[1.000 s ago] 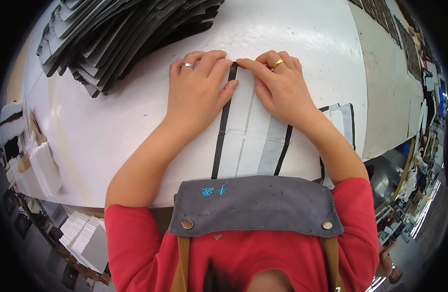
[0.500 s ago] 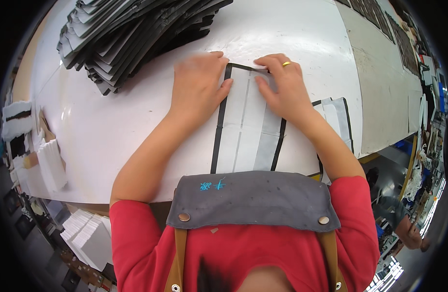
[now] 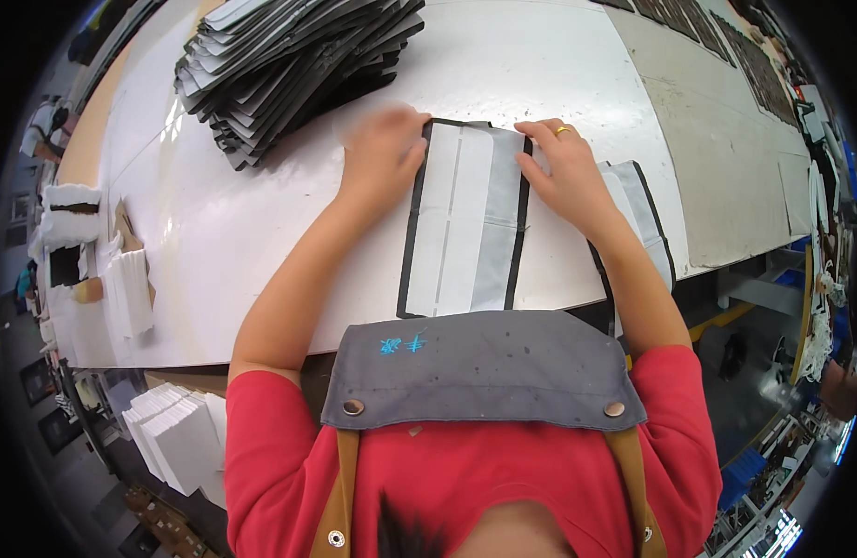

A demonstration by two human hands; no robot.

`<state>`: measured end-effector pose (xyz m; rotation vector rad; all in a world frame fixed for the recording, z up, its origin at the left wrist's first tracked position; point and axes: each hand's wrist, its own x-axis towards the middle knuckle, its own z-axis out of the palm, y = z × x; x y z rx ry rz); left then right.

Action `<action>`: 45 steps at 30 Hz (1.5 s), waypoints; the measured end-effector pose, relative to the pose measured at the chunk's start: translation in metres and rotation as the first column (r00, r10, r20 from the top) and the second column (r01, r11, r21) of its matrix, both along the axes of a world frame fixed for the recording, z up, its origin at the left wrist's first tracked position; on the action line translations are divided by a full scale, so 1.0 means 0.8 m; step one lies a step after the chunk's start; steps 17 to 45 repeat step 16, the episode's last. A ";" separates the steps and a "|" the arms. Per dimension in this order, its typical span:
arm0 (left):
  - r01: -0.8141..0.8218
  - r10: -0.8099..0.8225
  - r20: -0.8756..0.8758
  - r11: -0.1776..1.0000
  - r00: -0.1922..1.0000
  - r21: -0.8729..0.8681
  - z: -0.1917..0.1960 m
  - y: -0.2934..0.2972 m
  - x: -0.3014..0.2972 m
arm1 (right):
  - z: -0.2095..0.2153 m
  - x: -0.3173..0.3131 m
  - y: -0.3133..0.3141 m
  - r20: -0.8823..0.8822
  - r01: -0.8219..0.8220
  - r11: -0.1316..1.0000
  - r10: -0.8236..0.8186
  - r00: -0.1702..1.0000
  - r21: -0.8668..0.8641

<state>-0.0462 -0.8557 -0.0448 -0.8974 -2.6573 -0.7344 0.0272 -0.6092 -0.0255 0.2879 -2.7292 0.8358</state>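
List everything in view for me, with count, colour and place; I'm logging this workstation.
Flat panel: one, white and grey with black edging, table centre, under both hands.
Second panel: one, same colours, beneath the right forearm.
Stack of panels: one pile, black and grey, far left of the table.
Table: one, white.
White stacks: several, lower left, below the table edge.
Apron bib: one, grey, on a red shirt.
Ring: one, gold, right hand.
Left hand: on the panel's left edge.
Right hand: on its right edge.
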 end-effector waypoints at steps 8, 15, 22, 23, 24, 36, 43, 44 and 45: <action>0.028 -0.071 0.179 0.973 0.981 0.228 0.017 0.002 0.015 | 0.008 -0.009 0.007 0.214 0.000 1.000 0.002 0.977 -0.008; 0.173 -0.165 0.055 0.967 0.985 -0.188 0.005 0.040 0.075 | 0.026 0.056 0.091 0.104 0.245 0.954 -0.266 0.958 0.175; 0.149 -0.137 0.069 0.962 0.988 -0.228 -0.001 0.040 0.071 | 0.020 0.070 0.110 0.178 0.251 0.950 -0.283 0.942 0.183; 0.149 -0.137 0.069 0.962 0.988 -0.228 -0.001 0.040 0.071 | 0.020 0.070 0.110 0.178 0.251 0.950 -0.283 0.942 0.183; 0.149 -0.137 0.069 0.962 0.988 -0.228 -0.001 0.040 0.071 | 0.020 0.070 0.110 0.178 0.251 0.950 -0.283 0.942 0.183; 0.149 -0.137 0.069 0.962 0.988 -0.228 -0.001 0.040 0.071 | 0.020 0.070 0.110 0.178 0.251 0.950 -0.283 0.942 0.183; 0.149 -0.137 0.069 0.962 0.988 -0.228 -0.001 0.040 0.071 | 0.020 0.070 0.110 0.178 0.251 0.950 -0.283 0.942 0.183; 0.149 -0.137 0.069 0.962 0.988 -0.228 -0.001 0.040 0.071 | 0.020 0.070 0.110 0.178 0.251 0.950 -0.283 0.942 0.183; 0.149 -0.137 0.069 0.962 0.988 -0.228 -0.001 0.040 0.071 | 0.020 0.070 0.110 0.178 0.251 0.950 -0.283 0.942 0.183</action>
